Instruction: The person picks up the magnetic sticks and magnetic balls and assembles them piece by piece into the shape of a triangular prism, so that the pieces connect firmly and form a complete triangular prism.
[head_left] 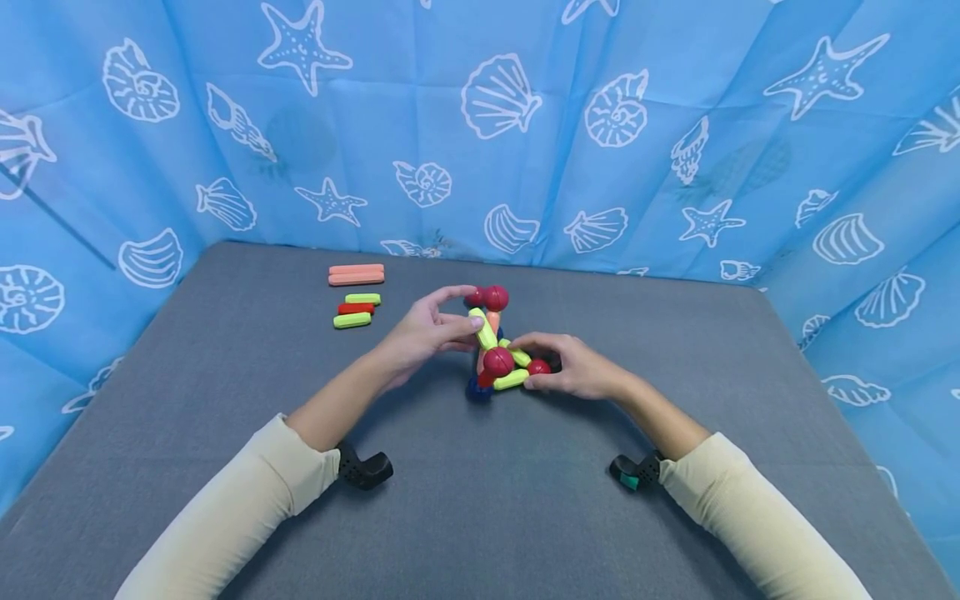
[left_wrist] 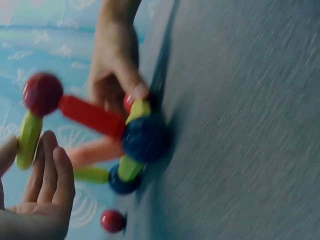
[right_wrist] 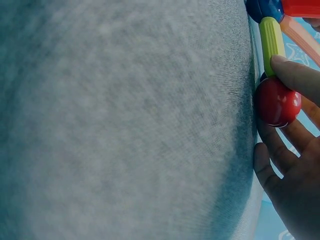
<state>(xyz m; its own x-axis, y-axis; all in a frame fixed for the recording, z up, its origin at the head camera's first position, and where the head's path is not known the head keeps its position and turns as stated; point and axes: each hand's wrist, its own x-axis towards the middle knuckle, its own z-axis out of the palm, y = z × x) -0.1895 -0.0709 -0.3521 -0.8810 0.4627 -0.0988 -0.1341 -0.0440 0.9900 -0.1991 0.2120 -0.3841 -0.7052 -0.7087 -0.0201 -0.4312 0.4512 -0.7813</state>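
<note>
A structure of magnetic rods and balls stands on the table between the hands. My left hand [head_left: 420,337] pinches a yellow-green rod [head_left: 483,330] between thumb and fingers; its lower end meets a raised red ball [head_left: 498,362]. From that ball a red rod [left_wrist: 92,116] slopes down to a blue ball [left_wrist: 146,139]. At the right corner, my right hand [head_left: 576,367] holds another red ball [right_wrist: 278,102], its thumb lying where a yellow-green rod [right_wrist: 271,42] joins it. An orange rod [right_wrist: 300,37] runs from the same blue ball. My fingers partly hide the far side.
Left of the structure lie two orange rods [head_left: 356,280], with a loose red rod [head_left: 356,308] between two yellow-green rods [head_left: 352,319] nearer me. A red ball [head_left: 497,297] sits behind the hands. A blue shell-print curtain [head_left: 450,125] borders the grey table [head_left: 495,500].
</note>
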